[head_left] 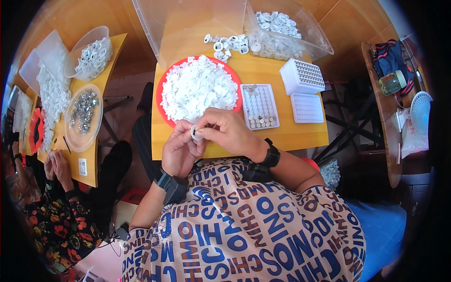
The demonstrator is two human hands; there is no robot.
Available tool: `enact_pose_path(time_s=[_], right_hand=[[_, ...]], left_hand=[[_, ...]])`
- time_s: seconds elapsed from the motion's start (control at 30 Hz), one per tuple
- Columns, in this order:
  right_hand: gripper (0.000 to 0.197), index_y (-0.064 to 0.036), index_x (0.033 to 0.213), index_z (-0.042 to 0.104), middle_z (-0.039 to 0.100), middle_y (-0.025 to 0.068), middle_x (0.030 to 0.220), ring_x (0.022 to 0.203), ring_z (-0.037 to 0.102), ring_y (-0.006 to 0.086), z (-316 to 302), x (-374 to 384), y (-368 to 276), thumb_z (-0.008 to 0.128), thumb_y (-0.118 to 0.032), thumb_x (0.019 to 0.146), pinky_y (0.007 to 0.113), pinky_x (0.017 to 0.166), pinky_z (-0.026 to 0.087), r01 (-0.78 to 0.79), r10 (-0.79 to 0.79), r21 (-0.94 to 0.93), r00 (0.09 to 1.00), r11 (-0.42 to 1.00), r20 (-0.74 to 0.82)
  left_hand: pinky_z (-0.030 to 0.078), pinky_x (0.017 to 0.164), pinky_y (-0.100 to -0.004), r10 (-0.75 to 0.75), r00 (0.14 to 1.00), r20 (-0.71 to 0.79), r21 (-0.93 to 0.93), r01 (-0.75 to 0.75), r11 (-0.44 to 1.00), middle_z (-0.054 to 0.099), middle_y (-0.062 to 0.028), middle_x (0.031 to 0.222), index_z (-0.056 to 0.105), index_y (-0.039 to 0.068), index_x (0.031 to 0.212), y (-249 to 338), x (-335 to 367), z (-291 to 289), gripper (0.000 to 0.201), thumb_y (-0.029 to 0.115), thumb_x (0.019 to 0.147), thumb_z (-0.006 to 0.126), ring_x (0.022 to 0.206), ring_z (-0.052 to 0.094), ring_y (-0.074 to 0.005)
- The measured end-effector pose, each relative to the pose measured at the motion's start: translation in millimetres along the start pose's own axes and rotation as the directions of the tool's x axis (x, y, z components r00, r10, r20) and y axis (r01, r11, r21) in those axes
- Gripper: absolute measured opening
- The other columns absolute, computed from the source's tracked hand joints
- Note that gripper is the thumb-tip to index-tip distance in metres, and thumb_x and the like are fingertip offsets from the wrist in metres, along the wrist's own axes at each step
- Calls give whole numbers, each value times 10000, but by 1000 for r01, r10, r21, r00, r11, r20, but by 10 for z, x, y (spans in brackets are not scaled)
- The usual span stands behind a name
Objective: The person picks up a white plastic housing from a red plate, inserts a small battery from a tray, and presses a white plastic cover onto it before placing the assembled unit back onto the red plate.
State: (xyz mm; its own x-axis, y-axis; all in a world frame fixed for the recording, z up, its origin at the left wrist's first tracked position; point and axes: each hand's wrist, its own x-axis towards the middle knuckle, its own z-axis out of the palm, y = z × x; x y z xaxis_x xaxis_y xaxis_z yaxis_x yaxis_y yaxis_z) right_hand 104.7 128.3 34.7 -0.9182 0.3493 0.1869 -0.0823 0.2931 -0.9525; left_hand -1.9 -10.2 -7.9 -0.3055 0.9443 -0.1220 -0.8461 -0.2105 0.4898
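A small white round plastic part (194, 133) with a dark spot in it is between my hands, at the near edge of the table. My left hand (179, 144) grips it from the left with thumb and fingers. From the right, my right hand (227, 130) pinches at the same part; its fingertips hide some of it. Just beyond my hands a red round tray (161, 104) bears a heap of small white plastic pieces (199, 89). To the right of the tray lies a white compartment tray (260, 104) with several small silver discs (263, 121) in its far and near rows.
Round white parts (230, 44) lie beyond the heap, beside a clear bin (307, 47) of more. At right are a filled tray stack (303, 77) and a white grid tray (307, 108). On the left, another person's hands (57, 165) work at a table with metal parts (84, 110).
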Motion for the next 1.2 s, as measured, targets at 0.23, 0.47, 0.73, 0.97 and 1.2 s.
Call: enact_pose_path(time_s=[0.23,0.47,0.73,0.97,1.2], right_hand=[[89,-4,878,587,639,34,766,652,592,76,44,-17,83,659,-56,877,219,580,484,-194,189,388,981,901,52],[121,-33,893,537,633,28,760,636,578,66,13,-24,162,656,-57,888,201,562,461,-331,299,471,943,818,143],[97,-43,909,563,638,26,739,621,578,75,23,3,243,654,-68,887,200,567,445,-350,306,561,936,751,175],[84,-43,948,583,641,24,797,645,587,76,0,-30,267,636,-86,900,204,584,449,-365,334,571,928,735,163],[86,-32,948,576,625,22,805,679,596,75,-33,-34,213,626,-67,887,211,610,482,-370,331,538,928,757,172]], left_hand=[[454,643,-257,15,1000,-16,10,-14,1000,609,-99,817,523,61,991,0,-4,26,87,140,961,510,710,572,-165],[457,646,-240,20,998,53,30,-22,999,616,-80,869,522,62,989,-12,11,-32,89,146,961,523,758,591,-146],[460,646,-220,13,1000,15,32,-13,999,619,-77,896,519,60,991,-30,11,-17,104,158,959,531,773,603,-134],[458,649,-217,-10,1000,-13,44,10,999,617,-77,893,514,61,1007,-10,21,-13,121,171,960,525,771,602,-130],[461,663,-211,-19,1000,-12,47,20,999,615,-68,889,516,64,1006,-12,28,7,114,169,963,524,774,601,-117]])
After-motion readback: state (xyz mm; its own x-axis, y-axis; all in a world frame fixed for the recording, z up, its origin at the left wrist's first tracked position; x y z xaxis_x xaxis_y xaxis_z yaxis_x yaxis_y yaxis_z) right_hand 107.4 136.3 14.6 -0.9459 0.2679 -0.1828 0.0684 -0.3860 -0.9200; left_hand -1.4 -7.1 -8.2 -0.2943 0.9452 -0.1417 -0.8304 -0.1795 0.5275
